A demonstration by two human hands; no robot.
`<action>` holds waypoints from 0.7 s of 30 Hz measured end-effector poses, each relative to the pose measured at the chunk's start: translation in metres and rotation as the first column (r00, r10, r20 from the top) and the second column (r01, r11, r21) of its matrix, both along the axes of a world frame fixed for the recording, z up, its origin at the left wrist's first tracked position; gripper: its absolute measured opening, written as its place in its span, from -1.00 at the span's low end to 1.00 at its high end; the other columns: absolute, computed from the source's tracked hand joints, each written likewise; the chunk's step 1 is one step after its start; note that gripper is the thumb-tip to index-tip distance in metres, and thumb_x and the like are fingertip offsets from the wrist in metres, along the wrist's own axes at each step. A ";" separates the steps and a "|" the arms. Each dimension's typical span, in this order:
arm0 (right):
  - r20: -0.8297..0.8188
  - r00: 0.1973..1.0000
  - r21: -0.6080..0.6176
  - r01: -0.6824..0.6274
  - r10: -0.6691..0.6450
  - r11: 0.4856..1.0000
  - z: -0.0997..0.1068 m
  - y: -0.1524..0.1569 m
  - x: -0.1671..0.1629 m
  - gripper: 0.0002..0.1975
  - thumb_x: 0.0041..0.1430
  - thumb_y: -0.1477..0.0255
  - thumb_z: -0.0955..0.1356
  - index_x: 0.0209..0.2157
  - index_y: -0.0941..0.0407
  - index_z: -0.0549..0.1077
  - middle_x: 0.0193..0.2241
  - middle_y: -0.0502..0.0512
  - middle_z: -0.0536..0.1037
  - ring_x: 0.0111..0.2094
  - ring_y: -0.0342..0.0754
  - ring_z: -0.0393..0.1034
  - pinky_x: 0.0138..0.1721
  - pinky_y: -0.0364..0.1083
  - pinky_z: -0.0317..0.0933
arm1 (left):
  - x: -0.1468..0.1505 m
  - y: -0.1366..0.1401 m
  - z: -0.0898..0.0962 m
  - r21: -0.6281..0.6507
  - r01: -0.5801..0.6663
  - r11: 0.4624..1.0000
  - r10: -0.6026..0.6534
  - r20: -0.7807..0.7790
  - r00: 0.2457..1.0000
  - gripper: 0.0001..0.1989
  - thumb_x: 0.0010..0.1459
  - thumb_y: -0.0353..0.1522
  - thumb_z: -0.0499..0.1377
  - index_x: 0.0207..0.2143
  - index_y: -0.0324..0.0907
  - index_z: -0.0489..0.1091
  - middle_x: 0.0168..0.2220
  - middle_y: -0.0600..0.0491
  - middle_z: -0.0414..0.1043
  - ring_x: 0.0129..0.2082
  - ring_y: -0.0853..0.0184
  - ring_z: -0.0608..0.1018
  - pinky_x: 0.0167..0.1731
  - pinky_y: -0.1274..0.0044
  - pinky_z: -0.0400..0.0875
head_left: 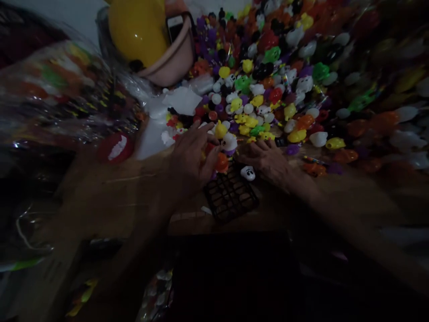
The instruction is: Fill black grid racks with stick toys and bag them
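Note:
My left hand (192,154) is cupped, thumb and fingers apart, beside several small plastic figures. Close to its thumb are an orange figure (221,162), a white figure (229,142) and a yellow figure (220,129). Across from it, my right hand (270,163) lies low with fingers stretched toward the near edge of the pile. A black grid tray (231,199) with openings rests on the table between my wrists. At its upper right corner sits a white ghost-faced figure (248,173), near my right fingers. Dim light and blur hide what my fingertips touch.
A large pile of colourful plastic figures (258,100) spreads over the back and right. Behind on the left stand a pink basin (174,60) with a yellow rounded object (137,33) and a phone (174,27). A clear bag of figures (56,85) lies far left, near a red round object (115,150).

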State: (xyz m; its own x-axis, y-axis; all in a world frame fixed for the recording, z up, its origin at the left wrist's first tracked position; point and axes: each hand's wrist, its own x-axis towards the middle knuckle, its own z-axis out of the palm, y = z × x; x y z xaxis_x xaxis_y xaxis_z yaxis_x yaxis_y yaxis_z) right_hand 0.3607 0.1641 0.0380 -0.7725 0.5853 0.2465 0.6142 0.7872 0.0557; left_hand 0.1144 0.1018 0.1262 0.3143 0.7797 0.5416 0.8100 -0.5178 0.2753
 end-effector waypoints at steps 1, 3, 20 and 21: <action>0.014 1.000 0.017 -0.028 0.028 0.999 -0.001 0.001 -0.001 -0.58 0.35 0.50 0.30 0.16 -0.09 0.50 0.01 0.21 0.46 0.00 0.15 0.24 -0.02 0.11 0.08 | 0.000 0.000 -0.002 0.007 0.001 1.000 -0.001 -0.002 1.000 -0.80 0.40 -0.29 0.05 -0.04 -0.09 0.42 0.20 -0.03 0.48 0.36 0.12 0.37 0.35 0.17 0.29; 0.043 0.996 0.042 -0.078 0.076 0.996 -0.002 0.003 -0.003 -0.62 0.35 0.51 0.30 0.11 -0.08 0.53 0.03 0.20 0.46 0.02 0.14 0.23 0.01 0.11 0.07 | 0.000 0.001 -0.006 -0.009 0.005 1.000 -0.005 -0.015 1.000 -0.78 0.40 -0.29 0.04 -0.07 -0.11 0.46 0.23 -0.04 0.46 0.36 0.09 0.37 0.34 0.15 0.29; -0.673 0.640 -0.286 0.237 -0.371 0.928 0.005 -0.078 -0.002 -0.80 0.34 0.37 0.31 -0.08 0.08 0.52 -0.26 0.15 0.59 -0.28 0.05 0.47 -0.24 0.00 0.36 | -0.004 0.009 -0.012 -0.109 0.000 0.994 -0.003 -0.029 1.000 -0.85 0.19 -0.32 0.11 -0.28 -0.10 0.48 0.13 0.00 0.55 0.29 0.10 0.45 0.33 0.17 0.30; -0.689 0.602 -0.357 0.203 -0.404 0.912 0.002 -0.078 -0.011 -0.81 0.32 0.36 0.31 -0.11 0.09 0.52 -0.28 0.14 0.60 -0.30 0.04 0.48 -0.25 0.00 0.36 | -0.005 0.009 -0.012 -0.108 0.008 0.994 -0.010 -0.019 1.000 -0.85 0.19 -0.32 0.11 -0.29 -0.09 0.48 0.13 0.00 0.55 0.29 0.10 0.45 0.33 0.17 0.31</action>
State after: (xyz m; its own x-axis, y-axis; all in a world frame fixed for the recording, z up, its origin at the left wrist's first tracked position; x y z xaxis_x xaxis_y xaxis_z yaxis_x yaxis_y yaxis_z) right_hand 0.3497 0.0860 0.0399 -0.1554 0.8640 0.4789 0.5725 0.4738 -0.6691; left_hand 0.1096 0.1104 0.1143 0.3313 0.8302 0.4483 0.8114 -0.4932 0.3136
